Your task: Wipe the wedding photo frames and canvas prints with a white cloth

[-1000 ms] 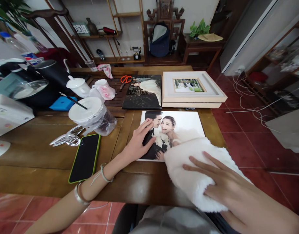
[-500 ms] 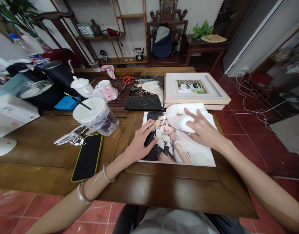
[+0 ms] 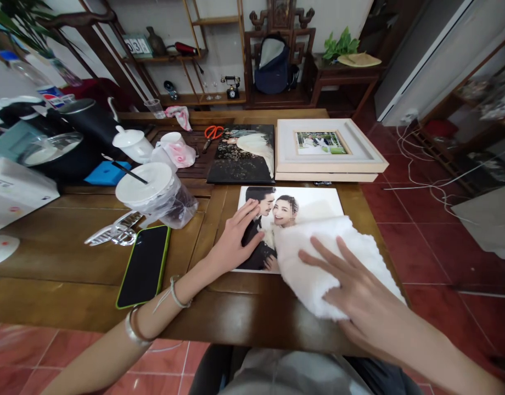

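Observation:
A glossy photo print (image 3: 318,203) of a couple lies flat on the wooden table. My left hand (image 3: 238,236) rests flat on its left edge, fingers stretched out, holding nothing. Over the print's lower right part is a white towel (image 3: 304,252), spread out and reaching past the near edge onto the table. My right hand (image 3: 351,285) presses down on the towel and keeps hold of it, fingers spread over the cloth and thumb by its near edge. The towel hides the print's lower right corner.
Behind the print lie a dark photo panel (image 3: 244,153) and stacked pale frames (image 3: 365,153). Orange-handled scissors (image 3: 213,133) lie near the panel. At left are a phone (image 3: 143,266), a lidded drink cup (image 3: 147,184) in plastic, a blue box (image 3: 108,173) and a white teapot (image 3: 133,144).
My right hand has drawn the towel from the print's upper right toward me, and the towel has spread out wider. My left hand stays in place on the print.

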{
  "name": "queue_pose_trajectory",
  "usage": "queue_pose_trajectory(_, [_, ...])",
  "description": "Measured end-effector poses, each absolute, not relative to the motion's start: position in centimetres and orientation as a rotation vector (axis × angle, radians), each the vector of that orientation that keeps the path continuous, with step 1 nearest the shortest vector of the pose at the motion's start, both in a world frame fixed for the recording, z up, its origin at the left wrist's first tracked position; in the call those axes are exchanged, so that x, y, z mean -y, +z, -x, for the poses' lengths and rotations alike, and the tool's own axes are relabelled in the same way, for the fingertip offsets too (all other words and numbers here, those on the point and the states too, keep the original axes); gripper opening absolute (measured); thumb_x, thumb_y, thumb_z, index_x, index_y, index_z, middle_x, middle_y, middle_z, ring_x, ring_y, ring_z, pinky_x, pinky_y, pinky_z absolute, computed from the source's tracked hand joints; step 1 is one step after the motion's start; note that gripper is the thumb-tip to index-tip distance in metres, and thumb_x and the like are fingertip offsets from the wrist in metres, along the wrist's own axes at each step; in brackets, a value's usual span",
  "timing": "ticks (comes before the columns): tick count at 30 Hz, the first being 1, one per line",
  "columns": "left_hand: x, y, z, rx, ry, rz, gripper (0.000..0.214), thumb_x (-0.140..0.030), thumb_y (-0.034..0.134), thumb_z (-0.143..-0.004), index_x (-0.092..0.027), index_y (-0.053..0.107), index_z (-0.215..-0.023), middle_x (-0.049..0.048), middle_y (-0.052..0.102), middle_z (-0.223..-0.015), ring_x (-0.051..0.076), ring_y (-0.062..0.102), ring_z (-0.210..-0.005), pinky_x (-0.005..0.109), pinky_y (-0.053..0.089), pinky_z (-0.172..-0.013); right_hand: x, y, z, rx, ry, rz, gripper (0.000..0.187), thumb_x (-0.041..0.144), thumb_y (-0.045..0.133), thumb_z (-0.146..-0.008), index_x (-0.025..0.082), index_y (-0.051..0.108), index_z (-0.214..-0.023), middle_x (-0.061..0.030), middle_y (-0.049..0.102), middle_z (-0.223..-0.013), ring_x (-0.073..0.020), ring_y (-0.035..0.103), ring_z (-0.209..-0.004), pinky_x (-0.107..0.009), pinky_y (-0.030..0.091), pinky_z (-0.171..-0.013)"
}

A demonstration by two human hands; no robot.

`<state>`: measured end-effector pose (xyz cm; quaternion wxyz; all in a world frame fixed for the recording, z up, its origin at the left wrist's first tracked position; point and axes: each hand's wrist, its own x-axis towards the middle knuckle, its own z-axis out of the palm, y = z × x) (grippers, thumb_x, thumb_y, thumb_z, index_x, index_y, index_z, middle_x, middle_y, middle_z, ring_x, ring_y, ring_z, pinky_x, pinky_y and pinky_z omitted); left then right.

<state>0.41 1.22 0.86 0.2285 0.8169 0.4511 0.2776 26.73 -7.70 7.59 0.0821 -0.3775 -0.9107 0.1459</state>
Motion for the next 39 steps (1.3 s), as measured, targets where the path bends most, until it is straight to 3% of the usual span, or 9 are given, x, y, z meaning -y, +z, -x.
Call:
queue_pose_trajectory(5, [-1.2, 0.8, -0.3, -1.238, 0.74, -2.254, 0.053, -0.033, 0.047, -0.095, -0.026, 0.032, -0.145, 0.0088, 0.031, -0.155, 0.025, 0.023, -0.144, 0.051, 0.024, -0.115, 10.4, 7.6, -26.9, 2.697, 0.534, 1.078, 0.024, 0.005, 0.052, -0.053, 0.022, 0.063, -0.065, -0.0039, 0.043, -0.147, -0.0344, 0.024, -0.14, -0.061, 0.009, -0.116])
queue_pose_trajectory(9, [-1.2, 0.8, -0.3, -1.242, 0.738, -2.232, 0.052, -0.033, 0.043, -0.097, -0.026, 0.03, -0.147, 0.0082, 0.03, -0.155, 0.024, 0.023, -0.145, 0.05, 0.023, -0.116, 8.3, 8.4, -26.8, 2.723, 0.494, 1.093, 0.032, 0.002, 0.048, -0.056, 0.021, 0.065, -0.074, -0.0053, 0.047, -0.144, -0.0293, 0.027, -0.14, -0.057, 0.016, -0.117])
queue_pose_trajectory(16, [-1.3, 0.7, -0.3, -1.231, 0.757, -2.227, 0.045, -0.028, 0.036, -0.098, -0.026, 0.037, -0.143, 0.008, 0.036, -0.152, 0.023, 0.025, -0.144, 0.051, 0.025, -0.115, 0.4, 7.5, -26.0, 2.679, 0.285, 1.212, 0.022, 0.003, 0.05, -0.07, 0.015, 0.063, -0.082, -0.0205, 0.055, -0.134, -0.0345, 0.03, -0.138, -0.061, 0.027, -0.111])
queue_pose_trajectory(22, [-1.3, 0.8, -0.3, -1.224, 0.766, -2.213, 0.047, -0.028, 0.037, -0.098, -0.025, 0.035, -0.145, 0.0092, 0.036, -0.152, 0.024, 0.026, -0.144, 0.052, 0.024, -0.115, -3.3, 6.1, -24.6, 2.677, 0.166, 1.243, 0.024, 0.006, 0.049, -0.076, 0.015, 0.064, -0.093, -0.0144, 0.04, -0.148, -0.0404, 0.014, -0.142, -0.073, 0.022, -0.104])
queue_pose_trajectory(27, [-1.3, 0.8, -0.3, -1.243, 0.757, -2.191, 0.047, -0.028, 0.036, -0.098, -0.025, 0.034, -0.145, 0.0084, 0.035, -0.153, 0.023, 0.024, -0.144, 0.051, 0.022, -0.116, -2.0, 6.7, -24.4, 2.749, 0.196, 1.227, 0.027, 0.004, 0.048, -0.073, 0.013, 0.066, -0.091, -0.017, 0.044, -0.144, -0.0417, 0.019, -0.14, -0.071, 0.025, -0.105])
queue_pose_trajectory(39, [-1.4, 0.5, -0.3, -1.244, 0.786, -2.192, 0.046, -0.029, 0.035, -0.099, -0.025, 0.033, -0.145, 0.0088, 0.033, -0.154, 0.022, 0.025, -0.144, 0.049, 0.023, -0.117, 9.2, 7.3, -24.8, 2.776, 0.613, 0.997, 0.035, 0.002, 0.055, -0.059, 0.021, 0.072, -0.083, -0.0068, 0.029, -0.154, -0.0396, 0.007, -0.143, -0.069, 0.004, -0.111])
